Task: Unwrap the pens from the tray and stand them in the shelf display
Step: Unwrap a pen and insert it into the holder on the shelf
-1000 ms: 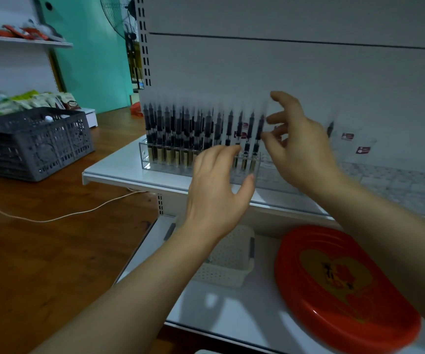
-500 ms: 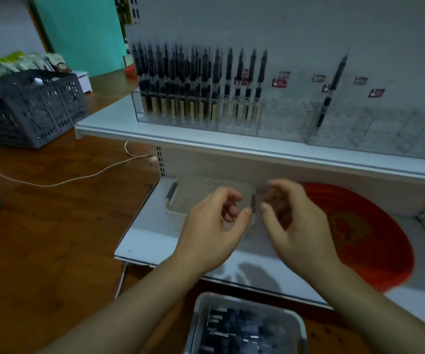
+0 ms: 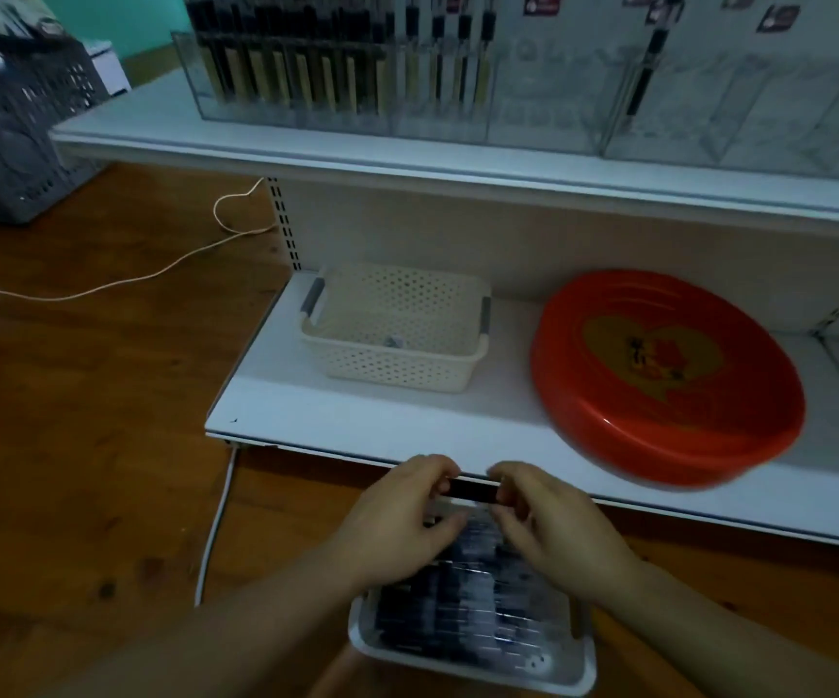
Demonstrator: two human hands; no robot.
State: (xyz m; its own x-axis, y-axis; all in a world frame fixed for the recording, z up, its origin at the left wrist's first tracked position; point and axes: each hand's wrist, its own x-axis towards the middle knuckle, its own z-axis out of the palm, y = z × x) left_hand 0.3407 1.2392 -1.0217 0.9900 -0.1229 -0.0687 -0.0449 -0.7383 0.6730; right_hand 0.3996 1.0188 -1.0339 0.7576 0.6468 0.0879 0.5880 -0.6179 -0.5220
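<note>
Above the tray (image 3: pixel 468 662), both hands meet on one pen (image 3: pixel 469 491): the left hand (image 3: pixel 402 521) pinches its left end, the right hand (image 3: pixel 553 526) its right end, and the dark barrel lies level between their fingertips. Whether a wrapper covers it is too blurred to tell, though a pale sheen below the barrel hints at film.

More pens (image 3: pixel 458 612) lie packed in the tray, which sits low on the wood floor (image 3: pixel 80 445) before the bottom shelf (image 3: pixel 382 430). The display (image 3: pixel 347 68), a clear box on the upper shelf, already holds rows of upright pens at its left; its right cells look mostly bare, with one pen leaning there.

The pen is likely light and stiff, so a fingertip pinch at each end should carry it easily. Film of this kind tends to be slick and thin, so it probably tears best from a seam at one end while the other hand holds the barrel firmly mid-length. For standing it in a cell, a grip near the top seems best, keeping the lower end free.
</note>
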